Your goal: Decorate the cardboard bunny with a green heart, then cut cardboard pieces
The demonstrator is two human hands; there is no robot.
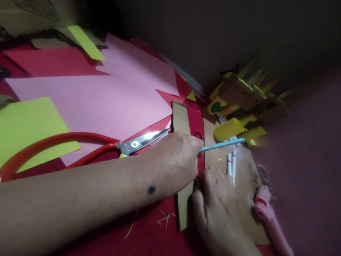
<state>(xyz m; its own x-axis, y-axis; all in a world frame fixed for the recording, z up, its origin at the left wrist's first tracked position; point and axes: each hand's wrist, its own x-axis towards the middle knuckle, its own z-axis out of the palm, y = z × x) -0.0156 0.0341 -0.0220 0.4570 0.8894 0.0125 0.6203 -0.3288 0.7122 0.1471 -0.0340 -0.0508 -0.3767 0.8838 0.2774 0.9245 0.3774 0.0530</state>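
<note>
My left hand (186,154) reaches in from the left, closed in a fist around a thin light-blue stick (223,144). The stick pokes out to the right past the knuckles. Beneath this hand lies a long narrow cardboard strip (186,210). My right hand (216,204) is curled at the strip's right edge, its thumb against that edge; the fingertips are hidden. Large scissors (142,142) with red handles lie just behind my left forearm, their blades pointing towards the strip.
Pink paper sheets (104,99) and yellow paper (27,126) cover the red surface. At the right are a cardboard board (246,205), white rolled sticks (231,163), a pink glue gun (270,217) and a cardboard model (241,93) with yellow paper rolls (229,129).
</note>
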